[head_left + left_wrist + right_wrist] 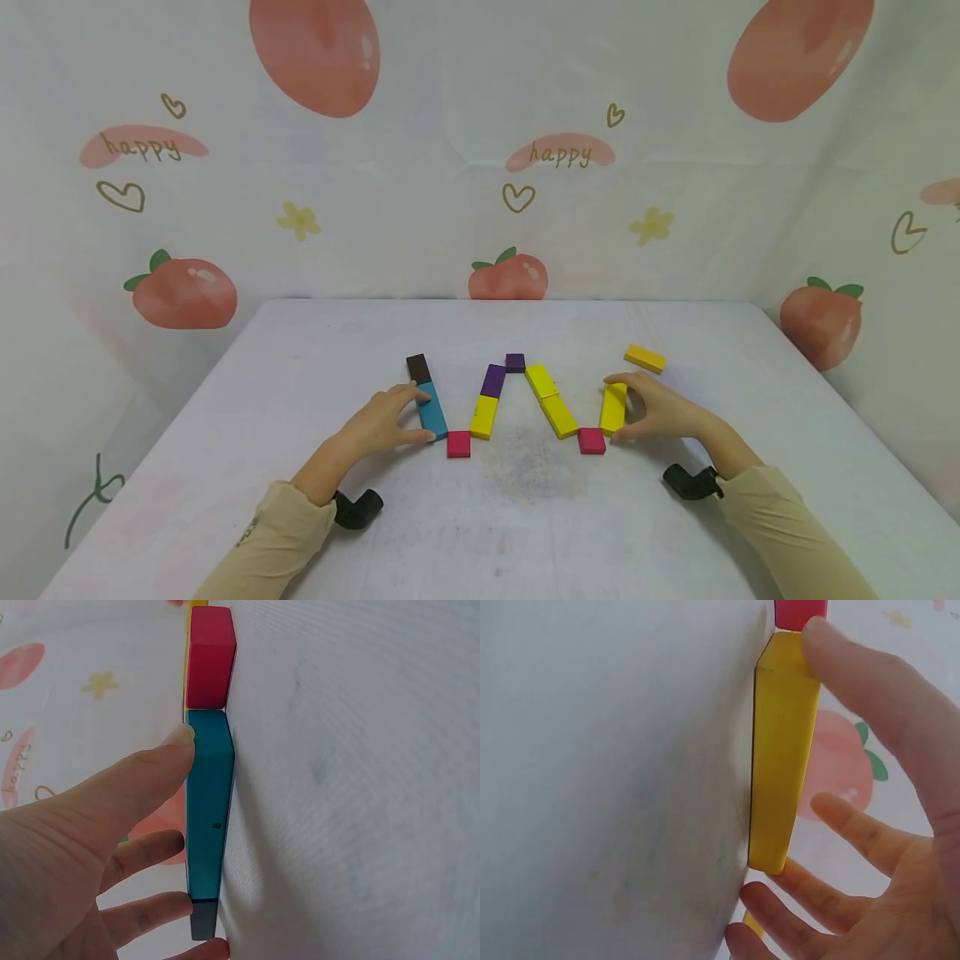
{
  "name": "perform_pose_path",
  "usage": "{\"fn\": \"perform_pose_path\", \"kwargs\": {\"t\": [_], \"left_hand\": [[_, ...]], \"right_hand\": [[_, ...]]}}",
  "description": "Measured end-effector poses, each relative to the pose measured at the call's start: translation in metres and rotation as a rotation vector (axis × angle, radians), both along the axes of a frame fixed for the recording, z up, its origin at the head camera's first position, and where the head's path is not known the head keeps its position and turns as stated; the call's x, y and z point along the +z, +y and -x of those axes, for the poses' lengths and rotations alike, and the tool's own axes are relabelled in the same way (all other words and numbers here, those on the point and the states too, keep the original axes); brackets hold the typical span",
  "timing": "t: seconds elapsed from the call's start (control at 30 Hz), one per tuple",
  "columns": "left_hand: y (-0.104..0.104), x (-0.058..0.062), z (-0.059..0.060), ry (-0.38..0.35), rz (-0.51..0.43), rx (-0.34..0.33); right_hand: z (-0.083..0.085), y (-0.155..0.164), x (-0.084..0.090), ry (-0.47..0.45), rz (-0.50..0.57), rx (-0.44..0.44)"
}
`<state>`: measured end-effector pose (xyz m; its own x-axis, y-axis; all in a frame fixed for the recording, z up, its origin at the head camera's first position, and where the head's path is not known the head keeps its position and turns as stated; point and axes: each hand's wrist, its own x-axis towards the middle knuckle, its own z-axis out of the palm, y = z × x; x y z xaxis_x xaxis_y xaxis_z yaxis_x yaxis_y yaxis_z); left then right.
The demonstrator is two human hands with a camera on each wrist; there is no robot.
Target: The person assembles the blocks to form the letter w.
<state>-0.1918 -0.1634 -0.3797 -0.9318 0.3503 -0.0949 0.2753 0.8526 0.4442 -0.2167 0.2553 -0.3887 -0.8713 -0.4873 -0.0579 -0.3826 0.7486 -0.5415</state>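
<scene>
A zigzag line of flat coloured blocks lies on the table. My left hand (378, 423) is at its left end, thumb touching the near end of a blue block (433, 419) and straight, spread fingers along it. A black block (418, 368) adjoins the blue one's far end; a red block (212, 656) adjoins its near end. On the right, my right hand (660, 408) pinches a yellow block (784, 757) lengthwise, thumb at its near end and a finger at its far end. Another red block (592, 441) sits beside that near end.
Between the hands stand a purple block (493, 381), a yellow block (484, 417), a small dark purple block (515, 362) and two yellow blocks in line (559, 415). A loose orange-yellow block (645, 358) lies beyond my right hand. Behind the table (495, 525) hangs a peach-printed cloth (420, 167).
</scene>
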Motion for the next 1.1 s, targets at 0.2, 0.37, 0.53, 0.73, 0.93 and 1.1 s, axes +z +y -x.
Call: {"fn": "perform_pose_path", "kwargs": {"t": [0.2, 0.37, 0.53, 0.73, 0.93, 1.1], "left_hand": [[0.000, 0.000, 0.000, -0.002, 0.000, -0.001], [0.000, 0.001, 0.000, 0.002, 0.004, -0.001], [0.000, 0.001, -0.001, 0.002, 0.002, -0.003], [0.000, 0.002, -0.001, 0.005, -0.003, -0.009], [0.000, 0.002, 0.000, 0.006, -0.003, -0.011], [0.000, 0.001, 0.000, 0.003, 0.001, -0.006]], "right_hand": [[0.001, 0.003, 0.004, -0.001, 0.007, -0.020], [0.007, 0.012, 0.010, 0.040, 0.036, -0.071], [0.017, 0.023, 0.016, 0.093, 0.069, -0.152], [0.029, 0.033, 0.019, 0.083, 0.041, -0.279], [0.039, 0.036, 0.019, 0.025, 0.037, -0.379], [0.045, 0.037, 0.020, 0.001, 0.057, -0.417]]}}
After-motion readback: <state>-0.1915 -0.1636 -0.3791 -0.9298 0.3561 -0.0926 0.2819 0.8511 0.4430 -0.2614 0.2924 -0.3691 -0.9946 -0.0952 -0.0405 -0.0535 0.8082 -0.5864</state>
